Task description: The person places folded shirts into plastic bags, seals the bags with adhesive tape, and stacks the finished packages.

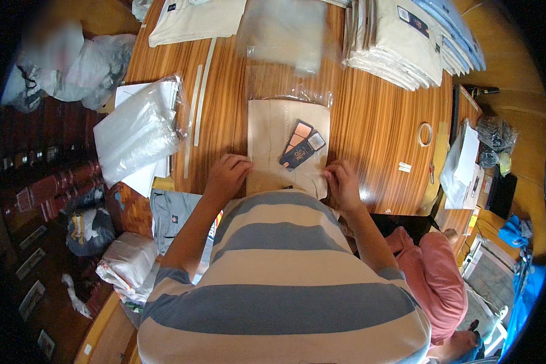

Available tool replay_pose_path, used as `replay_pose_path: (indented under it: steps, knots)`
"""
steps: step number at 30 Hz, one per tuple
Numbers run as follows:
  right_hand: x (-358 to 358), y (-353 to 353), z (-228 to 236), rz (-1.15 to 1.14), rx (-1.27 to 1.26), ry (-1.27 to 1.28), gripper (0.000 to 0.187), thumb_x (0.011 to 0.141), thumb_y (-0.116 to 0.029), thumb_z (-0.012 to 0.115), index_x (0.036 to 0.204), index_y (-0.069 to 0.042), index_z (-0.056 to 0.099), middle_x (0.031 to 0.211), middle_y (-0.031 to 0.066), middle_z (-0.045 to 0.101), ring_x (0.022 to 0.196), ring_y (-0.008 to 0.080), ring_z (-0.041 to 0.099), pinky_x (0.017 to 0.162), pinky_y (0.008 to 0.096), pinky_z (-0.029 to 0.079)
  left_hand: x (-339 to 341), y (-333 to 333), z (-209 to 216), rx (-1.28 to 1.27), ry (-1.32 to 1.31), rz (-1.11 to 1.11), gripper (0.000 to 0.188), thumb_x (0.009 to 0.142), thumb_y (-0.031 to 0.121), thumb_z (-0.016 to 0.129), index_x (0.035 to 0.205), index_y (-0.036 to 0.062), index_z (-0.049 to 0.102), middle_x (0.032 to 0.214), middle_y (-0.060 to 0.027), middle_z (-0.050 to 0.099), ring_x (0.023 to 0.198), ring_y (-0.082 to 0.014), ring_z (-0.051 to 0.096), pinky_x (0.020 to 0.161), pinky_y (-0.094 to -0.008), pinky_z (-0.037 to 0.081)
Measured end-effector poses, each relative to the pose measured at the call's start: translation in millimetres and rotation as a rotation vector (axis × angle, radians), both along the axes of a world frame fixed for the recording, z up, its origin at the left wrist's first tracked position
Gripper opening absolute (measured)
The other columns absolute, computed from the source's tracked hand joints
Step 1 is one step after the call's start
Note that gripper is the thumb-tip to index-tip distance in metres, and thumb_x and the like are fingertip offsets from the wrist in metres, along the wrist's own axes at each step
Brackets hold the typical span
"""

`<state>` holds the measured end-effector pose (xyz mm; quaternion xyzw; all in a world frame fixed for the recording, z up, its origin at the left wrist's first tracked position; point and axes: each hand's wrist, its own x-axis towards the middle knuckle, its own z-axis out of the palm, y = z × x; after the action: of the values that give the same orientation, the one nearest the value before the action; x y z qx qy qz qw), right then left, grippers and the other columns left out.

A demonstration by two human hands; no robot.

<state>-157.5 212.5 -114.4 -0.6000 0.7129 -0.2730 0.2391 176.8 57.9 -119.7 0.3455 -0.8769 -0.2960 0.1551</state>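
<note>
A folded beige garment, probably trousers, lies on the wooden table right in front of me. Dark and orange hang tags rest on its upper face. My left hand is closed with its fingertips at the garment's left edge. At the right edge, the fingers of my right hand pinch the side of the same garment. A clear plastic bag lies flat just beyond the garment, its near edge at the garment's far end. The garment's nearest part is hidden by my striped shirt.
Stacked folded garments stand at the far right; another beige garment lies far left. Clear bags sit on papers at the left edge. A tape roll lies to the right. A person in pink trousers is close on my right.
</note>
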Motion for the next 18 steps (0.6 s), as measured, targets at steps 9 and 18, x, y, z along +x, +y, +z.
replay_pose_path:
  steps: [9, 18]
  knots:
    - [24.3, 60.2, 19.1, -0.129, 0.413, -0.315, 0.023, 0.102, -0.023, 0.068, 0.105, 0.000, 0.069, 0.094, 0.0166, 0.072, 0.089, 0.0326, 0.071, 0.083, 0.0455, 0.056, 23.5, 18.6, 28.4, 0.564, -0.057, -0.132, 0.024, 0.099, 0.027, 0.068, 0.113, 0.0084, 0.073, 0.097, -0.0147, 0.071, 0.092, -0.0360, 0.071, 0.084, -0.0454, 0.057]
    - [26.8, 10.5, -5.5, -0.702, -0.064, -0.972, 0.028, 0.104, -0.021, 0.067, 0.125, -0.005, 0.059, 0.095, 0.0135, 0.074, 0.077, 0.0213, 0.073, 0.065, 0.0321, 0.059, -117.3, 4.0, 14.3, -0.110, -0.108, -0.328, 0.040, 0.088, 0.036, 0.079, 0.118, 0.0093, 0.073, 0.104, -0.0113, 0.074, 0.095, -0.0345, 0.072, 0.080, -0.0444, 0.058]
